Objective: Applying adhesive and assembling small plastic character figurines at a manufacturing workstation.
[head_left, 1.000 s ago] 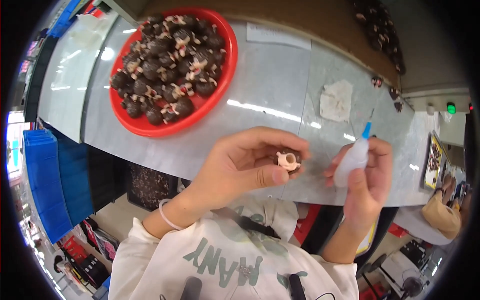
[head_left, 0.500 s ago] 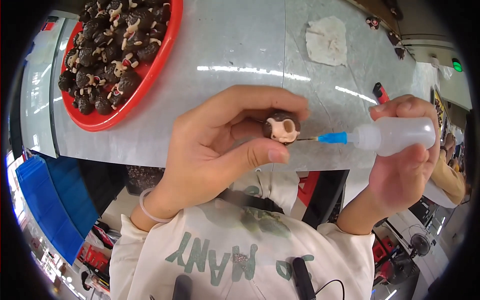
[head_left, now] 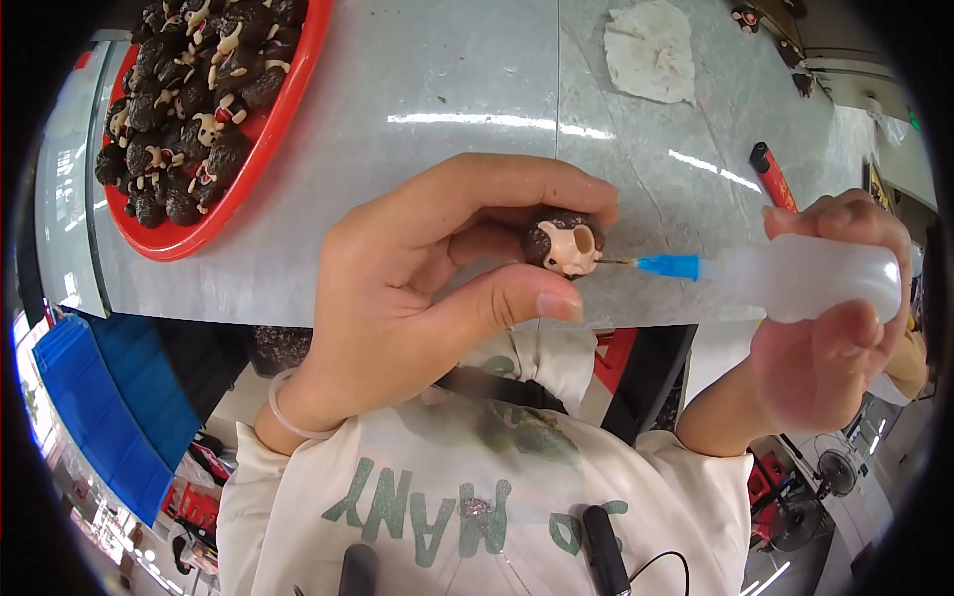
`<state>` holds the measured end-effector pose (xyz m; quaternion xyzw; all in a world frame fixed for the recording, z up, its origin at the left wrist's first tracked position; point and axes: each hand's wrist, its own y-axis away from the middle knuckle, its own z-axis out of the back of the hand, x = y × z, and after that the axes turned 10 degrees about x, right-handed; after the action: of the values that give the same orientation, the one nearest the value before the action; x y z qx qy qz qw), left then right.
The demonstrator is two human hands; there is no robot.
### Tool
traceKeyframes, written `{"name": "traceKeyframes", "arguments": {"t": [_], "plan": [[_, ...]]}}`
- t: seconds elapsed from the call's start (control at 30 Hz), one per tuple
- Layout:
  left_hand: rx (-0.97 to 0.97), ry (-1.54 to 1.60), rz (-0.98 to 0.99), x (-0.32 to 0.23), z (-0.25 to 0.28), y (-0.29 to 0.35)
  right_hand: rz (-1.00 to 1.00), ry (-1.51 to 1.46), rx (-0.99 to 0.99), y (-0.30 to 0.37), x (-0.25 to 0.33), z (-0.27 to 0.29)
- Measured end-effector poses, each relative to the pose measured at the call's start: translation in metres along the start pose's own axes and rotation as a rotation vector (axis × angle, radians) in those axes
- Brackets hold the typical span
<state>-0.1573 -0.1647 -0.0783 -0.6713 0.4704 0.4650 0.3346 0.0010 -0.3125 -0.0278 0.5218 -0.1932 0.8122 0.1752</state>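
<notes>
Between the thumb and fingers of my left hand (head_left: pixel 417 268) is a small brown and beige figurine (head_left: pixel 571 246), its beige face side turned up. My right hand (head_left: pixel 830 338) is wrapped round a translucent white squeeze bottle (head_left: pixel 815 276), held sideways. A blue needle tip (head_left: pixel 668 266) on the bottle points left. Its thin metal needle reaches the right edge of the figurine's beige part; whether it touches or goes in I cannot make out. My left fingers hide the figurine's back.
A red tray (head_left: pixel 283 129) heaped with brown and beige figurines stands at the far left of the grey table (head_left: pixel 447 60). A whitish cloth (head_left: pixel 649 52) lies at the back. Close to my right hand is a red and black marker-like tube (head_left: pixel 773 177). Several small figurines sit at the far right.
The squeeze bottle and my right hand have shifted slightly right. The figurine has tilted a little in my left hand, and its beige part has turned. The view has moved slightly.
</notes>
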Motion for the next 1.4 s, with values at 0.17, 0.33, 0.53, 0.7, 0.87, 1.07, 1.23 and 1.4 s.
{"name": "traceKeyframes", "arguments": {"t": [0.17,0.33,0.53,0.7,0.87,1.07,1.23,1.4], "plan": [[-0.003,-0.04,-0.023,0.002,-0.001,0.001,0.042,0.071,0.119,-0.002,0.002,0.002],[0.038,-0.091,-0.031,0.001,-0.001,0.001,0.088,0.187,-0.017,-0.002,0.01,-0.007],[0.072,-0.151,-0.026,0.001,0.001,0.0,0.146,0.422,0.092,0.0,0.016,-0.005],[0.037,-0.149,-0.052,0.002,0.001,0.001,0.225,0.233,-0.03,0.01,0.003,-0.004],[0.025,-0.079,-0.002,-0.003,-0.001,0.0,0.007,-0.145,-0.128,0.01,-0.005,0.013],[0.114,-0.043,-0.084,-0.001,0.004,-0.002,0.003,0.05,-0.051,-0.011,-0.039,-0.011],[0.039,-0.035,0.001,-0.004,0.001,0.002,-0.034,0.129,0.072,-0.025,-0.037,-0.013],[0.007,0.016,0.052,-0.011,-0.002,0.003,-0.083,0.368,-0.334,-0.063,-0.06,0.084]]}}
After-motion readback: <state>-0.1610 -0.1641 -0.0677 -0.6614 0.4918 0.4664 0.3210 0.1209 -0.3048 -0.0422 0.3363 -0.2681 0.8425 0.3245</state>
